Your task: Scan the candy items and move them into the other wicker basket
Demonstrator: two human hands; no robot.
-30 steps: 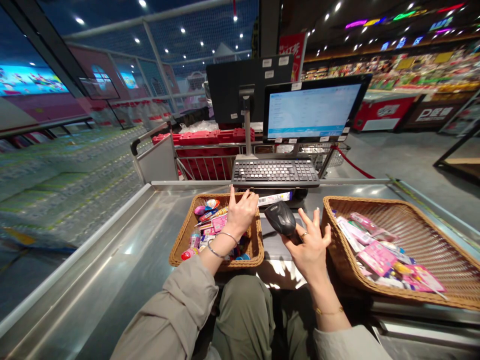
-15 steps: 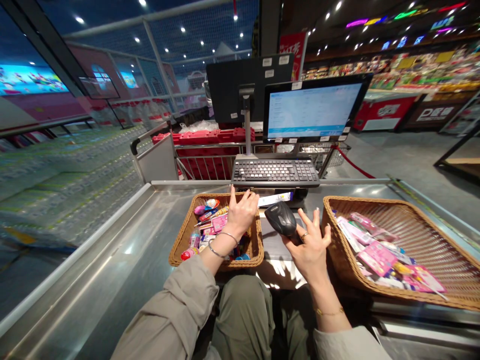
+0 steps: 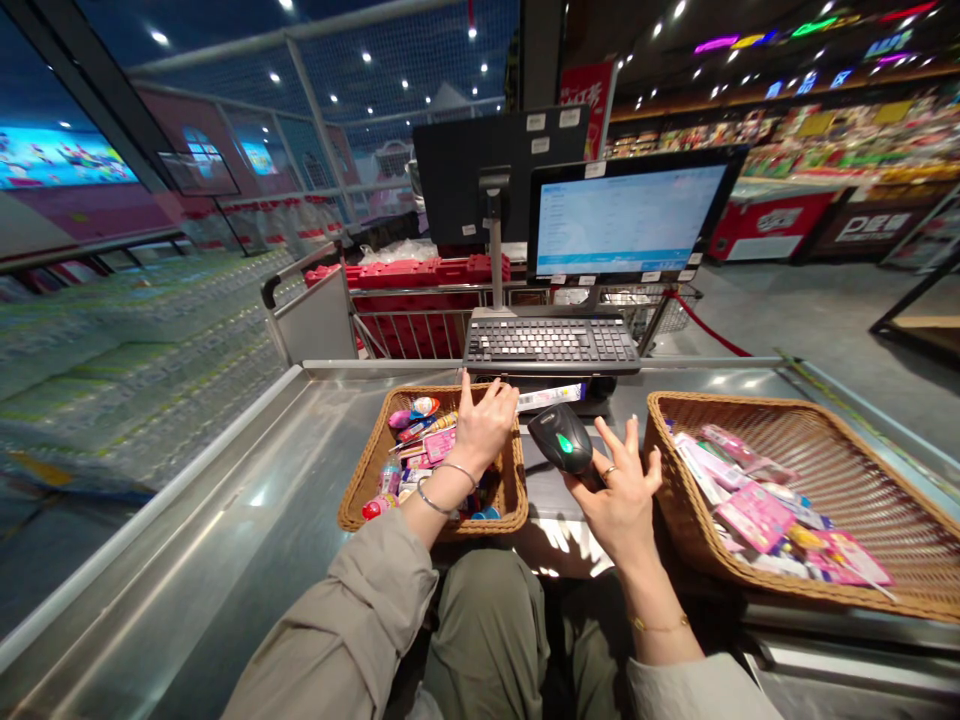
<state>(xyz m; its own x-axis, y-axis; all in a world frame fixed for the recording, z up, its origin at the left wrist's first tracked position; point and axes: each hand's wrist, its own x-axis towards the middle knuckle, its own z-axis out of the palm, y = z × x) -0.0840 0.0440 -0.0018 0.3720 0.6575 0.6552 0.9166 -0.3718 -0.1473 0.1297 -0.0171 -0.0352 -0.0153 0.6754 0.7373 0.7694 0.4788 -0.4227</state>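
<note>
Green light now glows on the black scanner (image 3: 564, 440); it was dark half a second ago. Hands and baskets unchanged otherwise. Right hand (image 3: 619, 492) wraps the scanner handle near centre, index and middle fingers splayed upward, scanner head aimed left. Left hand (image 3: 482, 425) is raised over the left wicker basket (image 3: 365, 462), fingers loosely curled, pinching nothing I can make out. Small colourful packets (image 3: 420, 440) fill that basket. Right wicker basket (image 3: 847, 470) holds pink packets (image 3: 756, 515). All sit on the steel counter (image 3: 247, 500). Farther: keyboard (image 3: 551, 343), then lit monitor (image 3: 626, 220).
</note>
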